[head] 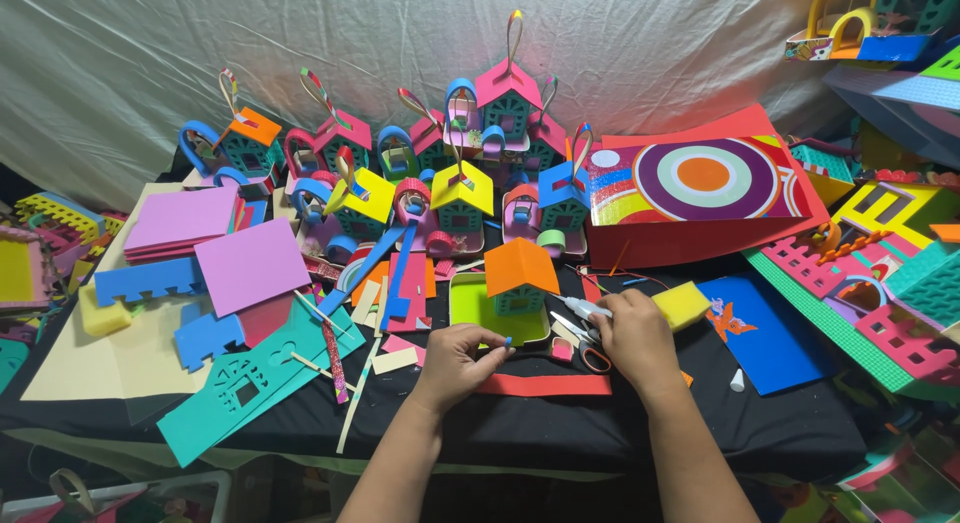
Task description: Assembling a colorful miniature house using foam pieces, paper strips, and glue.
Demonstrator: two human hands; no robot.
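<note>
My left hand [458, 361] pinches a tiny blue foam piece [507, 340] between thumb and fingers, just in front of a lime green foam base [470, 305]. On that base stands a small teal foam house with an orange roof [519, 273]. My right hand [634, 335] rests on the black table, closed around a white glue tube [582, 306] whose tip points left. Scissors with an orange handle [590, 348] lie under that hand. A red foam strip [545, 385] lies near the table's front edge.
Several finished foam houses [460, 198] with loop handles stand at the back. Pink foam sheets [250, 265], blue and teal cutouts [245, 378] lie left. A red box with a circle pattern [700, 183], a yellow sponge [682, 303] and a blue sheet [765, 333] lie right.
</note>
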